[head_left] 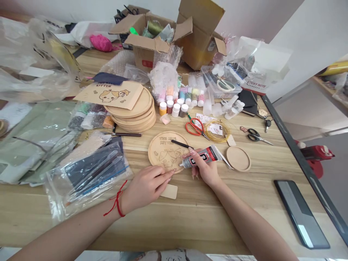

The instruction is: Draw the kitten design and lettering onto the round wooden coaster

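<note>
My right hand [204, 168] grips a white and black tube of glue [199, 157], its nozzle pointing left over an engraved round wooden disc [165, 152]. A thin black stick [181, 144] lies across the disc's top right, near my right fingertips. My left hand [146, 188] rests on the disc's lower edge, its fingertips reaching toward the nozzle. Just below those fingers lies a small rectangular wooden tag [169, 191]. A shallow round wooden tray [238, 158] sits to the right of my right hand.
Behind the disc stand a stack of wooden discs [133, 116], small paint bottles [179, 107], red-handled scissors [195, 128] and gold wire [216, 131]. Black scissors [257, 136] and a dark tablet [300, 214] lie right. A plastic bag of tools [89, 177] lies left.
</note>
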{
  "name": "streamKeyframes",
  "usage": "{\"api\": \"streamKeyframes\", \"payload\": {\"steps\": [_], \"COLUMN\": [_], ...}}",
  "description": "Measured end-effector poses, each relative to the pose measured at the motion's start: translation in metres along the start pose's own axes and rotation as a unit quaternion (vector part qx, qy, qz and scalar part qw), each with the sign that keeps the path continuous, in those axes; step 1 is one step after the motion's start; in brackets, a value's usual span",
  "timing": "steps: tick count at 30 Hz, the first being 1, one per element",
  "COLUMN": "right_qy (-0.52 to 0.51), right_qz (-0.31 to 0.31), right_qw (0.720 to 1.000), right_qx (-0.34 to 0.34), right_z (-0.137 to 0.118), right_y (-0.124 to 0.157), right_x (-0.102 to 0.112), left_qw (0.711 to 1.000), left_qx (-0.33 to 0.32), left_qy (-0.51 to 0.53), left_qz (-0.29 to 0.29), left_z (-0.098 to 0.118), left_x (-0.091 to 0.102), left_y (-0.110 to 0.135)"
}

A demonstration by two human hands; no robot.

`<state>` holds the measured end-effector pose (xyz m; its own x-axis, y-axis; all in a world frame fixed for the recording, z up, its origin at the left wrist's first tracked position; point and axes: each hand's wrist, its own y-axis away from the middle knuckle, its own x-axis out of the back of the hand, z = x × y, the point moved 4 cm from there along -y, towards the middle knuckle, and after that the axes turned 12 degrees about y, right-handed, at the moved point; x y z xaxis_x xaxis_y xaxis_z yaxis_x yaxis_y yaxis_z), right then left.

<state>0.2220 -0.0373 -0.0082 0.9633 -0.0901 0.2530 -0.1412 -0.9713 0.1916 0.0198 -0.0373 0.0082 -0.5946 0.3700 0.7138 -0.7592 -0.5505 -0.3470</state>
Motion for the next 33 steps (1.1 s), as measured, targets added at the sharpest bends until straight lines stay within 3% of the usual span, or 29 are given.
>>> {"api": "streamKeyframes", "payload": {"steps": [33], "right_qy": [-0.043], "right_qz": [0.065], "right_qw": [0.997], "right_qx": [-0.021], "right_z": [-0.0010], "right_y": [-0.0001], "right_x": [0.0019], "left_qw": [1.000], "left_qx": [-0.011], "left_qy": [-0.014], "left_qz": [0.004], "left_z": [-0.0021], "left_x": [0.0026], "left_y": [-0.0036]}}
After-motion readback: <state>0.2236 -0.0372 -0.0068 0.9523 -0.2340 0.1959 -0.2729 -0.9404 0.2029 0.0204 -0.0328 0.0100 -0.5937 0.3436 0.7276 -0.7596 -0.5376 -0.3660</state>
